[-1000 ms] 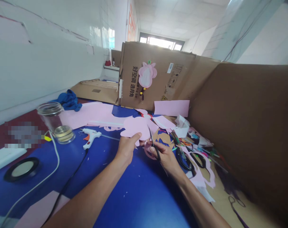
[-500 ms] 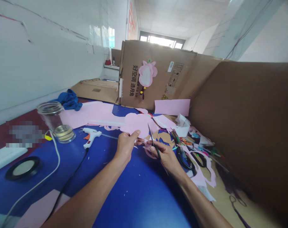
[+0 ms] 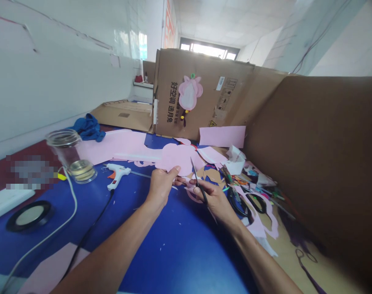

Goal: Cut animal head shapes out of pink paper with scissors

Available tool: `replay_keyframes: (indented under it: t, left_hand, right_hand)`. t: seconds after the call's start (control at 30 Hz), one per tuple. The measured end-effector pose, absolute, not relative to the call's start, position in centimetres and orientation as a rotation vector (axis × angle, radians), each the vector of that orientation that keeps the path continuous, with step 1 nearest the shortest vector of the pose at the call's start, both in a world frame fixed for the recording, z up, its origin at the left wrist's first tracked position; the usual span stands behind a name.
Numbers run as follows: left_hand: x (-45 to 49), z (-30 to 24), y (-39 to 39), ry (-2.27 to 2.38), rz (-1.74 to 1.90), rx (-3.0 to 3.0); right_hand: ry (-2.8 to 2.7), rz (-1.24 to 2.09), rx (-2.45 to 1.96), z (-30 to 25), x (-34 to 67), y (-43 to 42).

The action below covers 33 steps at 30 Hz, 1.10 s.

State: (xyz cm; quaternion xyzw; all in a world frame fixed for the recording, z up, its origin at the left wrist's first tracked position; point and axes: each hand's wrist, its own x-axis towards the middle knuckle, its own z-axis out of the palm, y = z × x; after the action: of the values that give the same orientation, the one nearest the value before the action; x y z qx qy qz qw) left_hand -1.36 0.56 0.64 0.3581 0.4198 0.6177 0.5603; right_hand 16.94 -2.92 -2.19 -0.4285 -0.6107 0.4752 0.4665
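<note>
My left hand [image 3: 161,185] pinches the near edge of a pink paper cut-out [image 3: 180,158] and holds it just above the blue table [image 3: 173,253]. My right hand [image 3: 212,197] is closed round the handles of black scissors [image 3: 196,181]. Their blades point up and away, right against the cut-out's right edge. Pink offcuts lie under and around both hands.
A white glue gun [image 3: 117,174] with a black cord lies left of my hands, beside a glass jar [image 3: 69,156] and a tape roll [image 3: 28,215]. Paper scraps and spare scissors [image 3: 238,202] litter the right. Cardboard walls [image 3: 321,155] close off the back and right.
My left hand has shifted its grip and turned the pink cut-out slightly, lifting it a little farther from me. The scissors stay at its right edge.
</note>
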Motion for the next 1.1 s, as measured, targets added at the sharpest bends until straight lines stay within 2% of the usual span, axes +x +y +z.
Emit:
replay_keyframes:
  t: [0.67, 1.1]
  left_hand:
    - [-2.8, 0.9, 1.3, 0.995, 1.381, 0.974]
    - [-3.8, 1.0, 2.0, 0.993, 1.296, 1.008]
  right_hand:
    - [-1.619, 1.112, -1.086, -1.1, 17.6, -3.1]
    - [-1.597, 1.224, -1.021, -2.3, 17.8, -2.7]
